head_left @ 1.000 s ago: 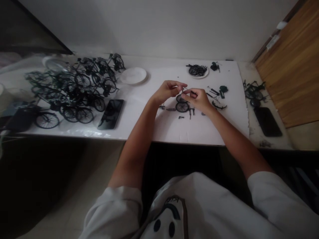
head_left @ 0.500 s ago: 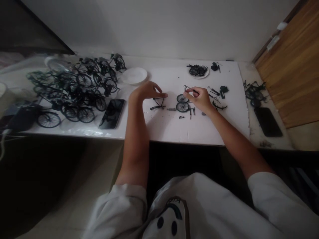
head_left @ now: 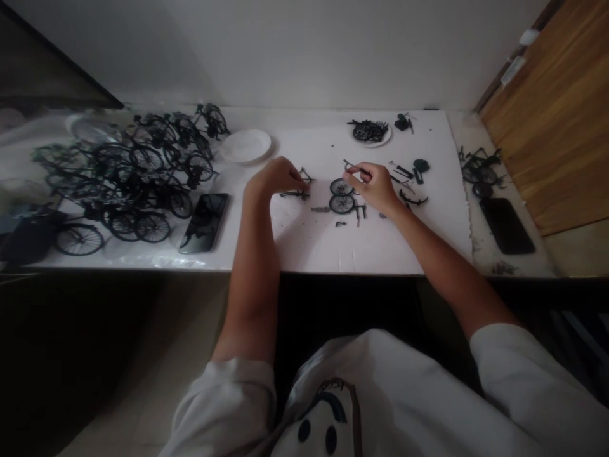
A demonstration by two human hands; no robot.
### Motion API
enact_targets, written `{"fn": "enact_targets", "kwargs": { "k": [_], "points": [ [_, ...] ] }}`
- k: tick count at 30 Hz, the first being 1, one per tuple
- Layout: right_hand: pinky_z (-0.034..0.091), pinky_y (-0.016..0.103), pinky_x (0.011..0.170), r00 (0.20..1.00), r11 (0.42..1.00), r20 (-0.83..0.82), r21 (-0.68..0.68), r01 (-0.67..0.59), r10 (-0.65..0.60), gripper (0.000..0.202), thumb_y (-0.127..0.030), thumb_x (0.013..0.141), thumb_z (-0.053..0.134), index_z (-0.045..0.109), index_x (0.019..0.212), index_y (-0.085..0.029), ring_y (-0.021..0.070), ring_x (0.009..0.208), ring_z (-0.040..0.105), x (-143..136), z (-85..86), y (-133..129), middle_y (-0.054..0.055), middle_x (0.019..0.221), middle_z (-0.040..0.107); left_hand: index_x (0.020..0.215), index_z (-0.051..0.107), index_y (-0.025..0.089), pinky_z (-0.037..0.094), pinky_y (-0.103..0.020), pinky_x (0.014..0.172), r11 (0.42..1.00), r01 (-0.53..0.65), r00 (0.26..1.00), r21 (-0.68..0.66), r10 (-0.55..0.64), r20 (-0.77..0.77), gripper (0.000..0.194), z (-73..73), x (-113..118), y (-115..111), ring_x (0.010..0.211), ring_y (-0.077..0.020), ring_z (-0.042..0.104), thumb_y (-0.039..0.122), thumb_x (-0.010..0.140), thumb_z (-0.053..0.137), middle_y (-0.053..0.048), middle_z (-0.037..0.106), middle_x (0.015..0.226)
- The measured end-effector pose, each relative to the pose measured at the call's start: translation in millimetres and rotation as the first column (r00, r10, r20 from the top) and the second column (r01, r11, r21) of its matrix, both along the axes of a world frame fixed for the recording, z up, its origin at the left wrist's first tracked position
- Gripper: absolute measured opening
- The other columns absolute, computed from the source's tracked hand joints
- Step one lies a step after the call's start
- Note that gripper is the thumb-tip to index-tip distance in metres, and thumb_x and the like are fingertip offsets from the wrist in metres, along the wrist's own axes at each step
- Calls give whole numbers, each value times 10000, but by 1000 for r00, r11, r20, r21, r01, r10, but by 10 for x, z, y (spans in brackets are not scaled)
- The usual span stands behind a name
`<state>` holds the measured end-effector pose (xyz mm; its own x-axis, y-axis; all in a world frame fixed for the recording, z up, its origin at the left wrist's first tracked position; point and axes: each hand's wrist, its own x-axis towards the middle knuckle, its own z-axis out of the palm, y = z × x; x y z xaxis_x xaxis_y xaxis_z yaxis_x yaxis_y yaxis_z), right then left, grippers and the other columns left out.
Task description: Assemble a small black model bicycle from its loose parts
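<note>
My left hand (head_left: 279, 176) is closed with its fingertips on a small black toy bicycle frame (head_left: 304, 181), low over the white board. Part of the frame is hidden by the fingers. To the right, my right hand (head_left: 373, 184) pinches a thin dark rod-like part (head_left: 353, 166), whose tip points up and left; its exact kind is unclear. Two small spoked wheels (head_left: 342, 203) lie just below and left of that hand. Around them are a small grey flat part (head_left: 320, 209), a black bracket-like part (head_left: 360, 212) and a tiny black piece (head_left: 340, 223).
Many black toy bicycles (head_left: 152, 225) crowd the left side, beside a phone (head_left: 204, 222) and a white plate (head_left: 246, 146). A small plate of black parts (head_left: 389, 138) stands at the back. Loose parts (head_left: 415, 198), another phone (head_left: 507, 225) and a partial bicycle (head_left: 480, 166) are at right.
My left fingers have closed on the bicycle frame, which lay flat beneath them before and has now turned. My right hand keeps its pinch on the rod-like part. The view has shifted slightly.
</note>
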<state>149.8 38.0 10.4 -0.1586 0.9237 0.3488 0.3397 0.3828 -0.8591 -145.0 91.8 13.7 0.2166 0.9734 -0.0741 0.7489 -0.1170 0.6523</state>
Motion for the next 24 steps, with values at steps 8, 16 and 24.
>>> {"fn": "enact_targets", "kwargs": {
  "k": [8,16,24],
  "points": [
    [426,302,692,1000,1000,9,9,-21,21,548,-705,857,802,770,909,-160,172,758,543,-10,4,-19,44,785,648,668,812,245,365,-283,549,987,-49,999,155,47,15,331,152,11,-114,566,-147,508,487,619,1032,-20,606,547],
    [524,315,840,993,994,-55,15,-105,106,400,-577,897,821,795,958,-183,181,884,643,-32,-142,37,91,1015,794,712,858,273,429,-276,530,996,4,984,-85,-19,-180,301,79,-138,-54,613,-183,638,418,516,1036,-48,794,731],
    [440,302,708,997,997,-22,-11,-77,77,519,-668,880,803,792,955,-155,166,777,570,-24,-69,0,77,900,744,770,849,247,476,-266,605,999,-19,999,48,17,31,130,36,50,-32,631,-175,646,338,701,911,-36,779,707]
  ]
}}
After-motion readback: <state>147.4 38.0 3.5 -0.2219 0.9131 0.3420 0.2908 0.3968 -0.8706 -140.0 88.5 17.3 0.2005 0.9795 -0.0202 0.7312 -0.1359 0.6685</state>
